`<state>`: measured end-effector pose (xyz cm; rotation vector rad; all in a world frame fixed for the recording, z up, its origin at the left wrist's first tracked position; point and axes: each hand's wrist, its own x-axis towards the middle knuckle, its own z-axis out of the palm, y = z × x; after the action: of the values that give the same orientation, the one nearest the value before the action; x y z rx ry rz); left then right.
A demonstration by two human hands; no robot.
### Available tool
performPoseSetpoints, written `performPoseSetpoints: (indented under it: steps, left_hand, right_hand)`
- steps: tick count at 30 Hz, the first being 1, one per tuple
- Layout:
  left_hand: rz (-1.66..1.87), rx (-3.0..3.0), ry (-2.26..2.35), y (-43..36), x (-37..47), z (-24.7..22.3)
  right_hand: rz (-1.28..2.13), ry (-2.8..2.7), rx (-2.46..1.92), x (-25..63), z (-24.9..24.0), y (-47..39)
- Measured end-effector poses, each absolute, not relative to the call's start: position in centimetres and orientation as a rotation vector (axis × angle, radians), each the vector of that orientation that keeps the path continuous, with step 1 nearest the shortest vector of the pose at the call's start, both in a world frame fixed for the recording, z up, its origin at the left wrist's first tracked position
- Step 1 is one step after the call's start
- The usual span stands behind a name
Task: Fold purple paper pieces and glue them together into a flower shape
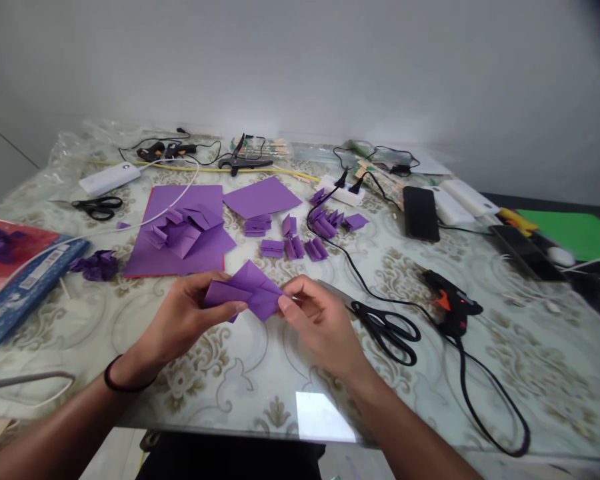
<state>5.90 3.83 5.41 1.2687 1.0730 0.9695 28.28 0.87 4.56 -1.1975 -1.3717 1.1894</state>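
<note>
The left hand [184, 315] and right hand [325, 327] each pinch one side of the pointy, folded purple paper piece [261, 291] over the flower-patterned, shiny table [215, 403], seemingly folding it, so pressing the crease carefully seems needed next.

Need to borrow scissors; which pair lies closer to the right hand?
The scissors between the right hand and the glue gun; the other pair lies far left, beyond the crumpled purple paper.
</note>
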Motion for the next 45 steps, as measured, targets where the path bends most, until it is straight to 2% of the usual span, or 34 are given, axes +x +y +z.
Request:
performPoseSetpoints:
  steps: [15,22,31,36,45]
  left_hand:
    - [0.946,1.317,1.082,3.6,6.0,5.2]
    - [0.916,1.322,1.132,3.5,6.0,5.5]
    - [1.05,1.247,1.062,4.0,6.1,5.4]
    - [1.063,1.229,1.071,4.1,5.7,5.4]
    - [1.007,1.539,1.06,3.7,5.2,4.8]
  right_hand:
    - [1.229,-1.392,-1.246,27.4,3.8,0.6]
    - [1.383,-1.357,-1.214,27.1,3.7,0.4]
    - [1.183,-1.333,-1.323,27.7,4.1,0.8]
    - [1.195,-1.392,-1.301,28.2,4.1,0.9]
    - [1.162,-1.513,-1.21,28.6,3.9,1.0]
